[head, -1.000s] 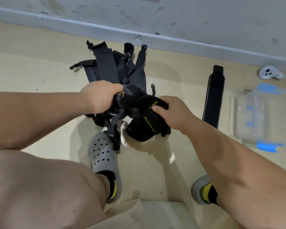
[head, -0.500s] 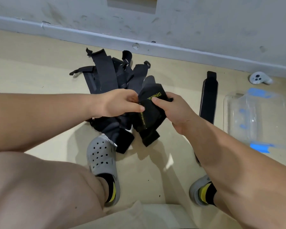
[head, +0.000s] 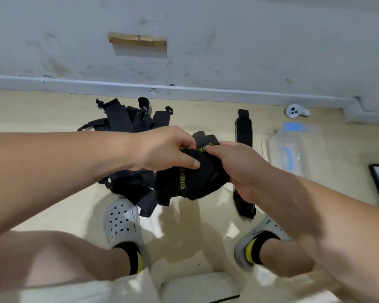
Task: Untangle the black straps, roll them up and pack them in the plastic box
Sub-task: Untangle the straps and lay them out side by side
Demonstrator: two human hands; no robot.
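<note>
Early stage, by the look of it. Left hand (head: 162,149) and right hand (head: 234,167) both pinch one black strap (head: 184,180), held above the floor (head: 31,110). Tangled pile (head: 129,119) lies by the floor's wall edge. A flat strap (head: 243,127) lies beside the plastic box (head: 293,147), which looks unfilled.

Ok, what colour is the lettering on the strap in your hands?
Yellow, on the black strap. The head view shows it clearly.

The flat strap (head: 243,127) lies across my way to the box (head: 293,136). The floor (head: 206,119) between strap and pile (head: 118,119) is open.
</note>
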